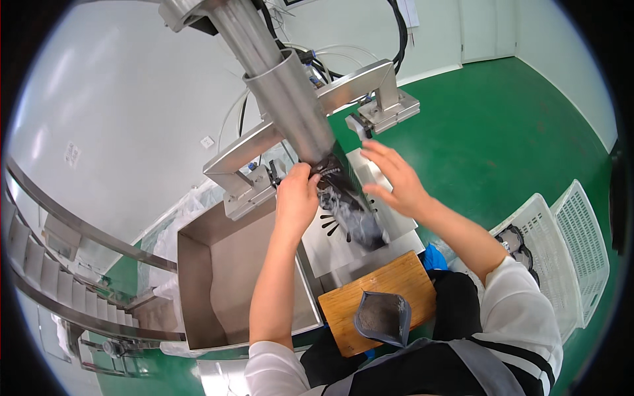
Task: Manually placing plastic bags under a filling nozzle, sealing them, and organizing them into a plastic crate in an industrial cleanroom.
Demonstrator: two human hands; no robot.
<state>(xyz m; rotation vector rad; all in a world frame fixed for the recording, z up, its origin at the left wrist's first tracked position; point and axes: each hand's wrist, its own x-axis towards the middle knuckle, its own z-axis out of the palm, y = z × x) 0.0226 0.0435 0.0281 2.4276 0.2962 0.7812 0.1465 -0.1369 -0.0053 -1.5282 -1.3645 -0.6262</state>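
At the centre a vertical steel filling tube [294, 109] ends in a dark plastic bag [350, 221] with pale, cloudy patches, slightly blurred at its lower end. My left hand [297, 198] pinches the bag's top edge at the tube's mouth. My right hand [399, 185] is raised right of the bag, fingers apart, below a metal clamp block [389, 112]. A steel plate [320, 251] with black slots lies behind and under the bag. On a wooden board [340, 313] in front of me stands an open grey pouch [383, 317] with greyish contents.
A steel bin [231, 277] is at left, beside a curved steel rail [79, 214] and slatted conveyor [72, 294]. White perforated crates [578, 244] with dark items stand at right on the green floor [489, 145]. Cables [399, 33] and hoses hang behind the tube.
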